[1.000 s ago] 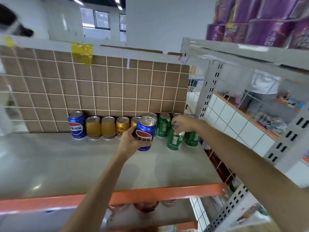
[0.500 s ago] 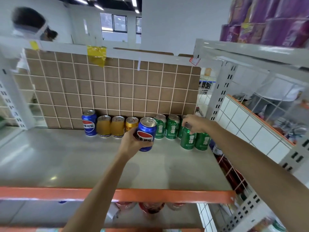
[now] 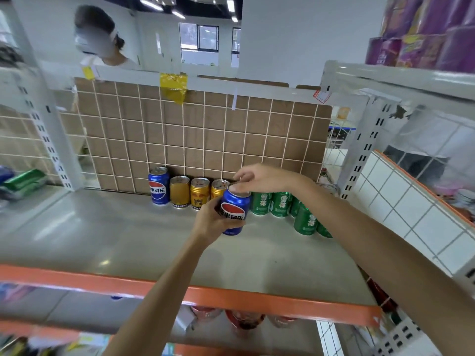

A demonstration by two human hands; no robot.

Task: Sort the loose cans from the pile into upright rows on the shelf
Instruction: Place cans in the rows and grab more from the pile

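left hand (image 3: 210,220) gripping blue can (image 3: 234,212) – right hand (image 3: 259,179) touching its top

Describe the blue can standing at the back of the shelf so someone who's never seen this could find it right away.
Start at the brown gridded panel behind the grey shelf. Along its foot runs a row of upright cans; take the leftmost, the blue can. Its neighbours are gold cans, then green cans, and the other blue one is held off the row in the left hand.
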